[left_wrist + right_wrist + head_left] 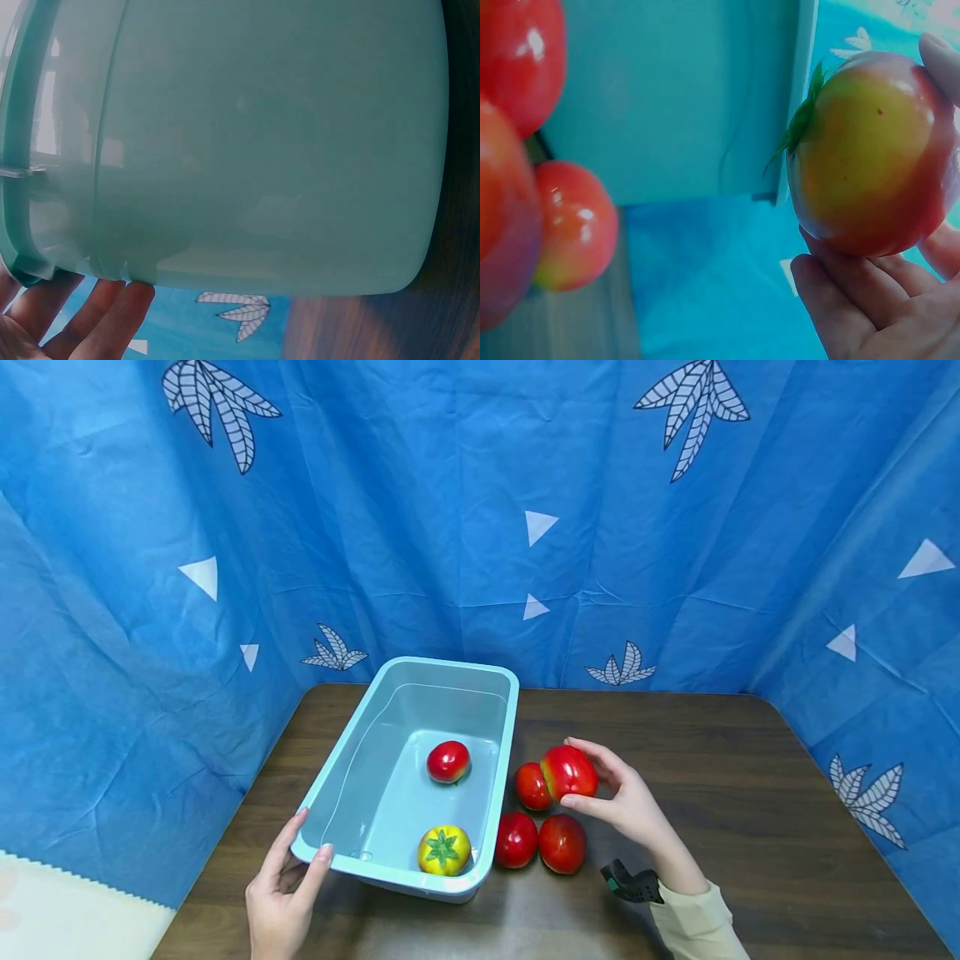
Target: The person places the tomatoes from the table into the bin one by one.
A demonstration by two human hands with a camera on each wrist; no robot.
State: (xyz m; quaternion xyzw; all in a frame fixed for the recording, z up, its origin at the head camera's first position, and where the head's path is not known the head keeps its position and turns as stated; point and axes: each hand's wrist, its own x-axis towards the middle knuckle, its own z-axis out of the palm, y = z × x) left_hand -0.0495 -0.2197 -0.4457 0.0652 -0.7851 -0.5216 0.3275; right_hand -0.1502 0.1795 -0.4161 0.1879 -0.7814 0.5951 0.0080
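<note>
- Gripping shows on both sides of the head view: right of centre, the right hand (628, 802) holds a red tomato (572, 772) between thumb and fingers, while at lower left the left hand (279, 897) grips the near left corner of a light blue bin (465, 706).
- Also in the head view, a second red tomato (448, 761) sits in the bin at frame centre, with a yellow tomato (444, 852) below it; three loose red tomatoes (562, 843) lie on the dark wooden table (720, 785), right of the bin (the held one overlaps the farthest, so contact is hard to tell).
- Left wrist view: the bin's outer wall fills most of the frame, and fingers (112, 322) touch it at lower left.
- Right wrist view: the held tomato, at right, turns its yellowish side and green leaves (801, 120) leftward; loose tomatoes crowd the left edge.
</note>
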